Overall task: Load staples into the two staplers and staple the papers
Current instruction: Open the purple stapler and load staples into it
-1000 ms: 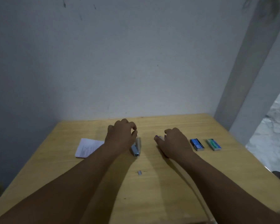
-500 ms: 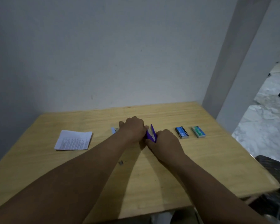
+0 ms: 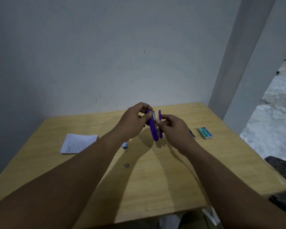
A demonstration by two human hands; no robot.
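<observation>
Above the wooden table (image 3: 155,187), both hands' fingers (image 3: 149,115) grip the seemingly opened purple stapler (image 3: 153,129).

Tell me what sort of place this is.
Probably a plain indoor room used as a makeshift desk spot, not a fitted office. A bare wooden table stands against an unadorned grey wall, with a marble-patterned floor to the right. Stationery only: a purple stapler, papers, a staple box.
</observation>
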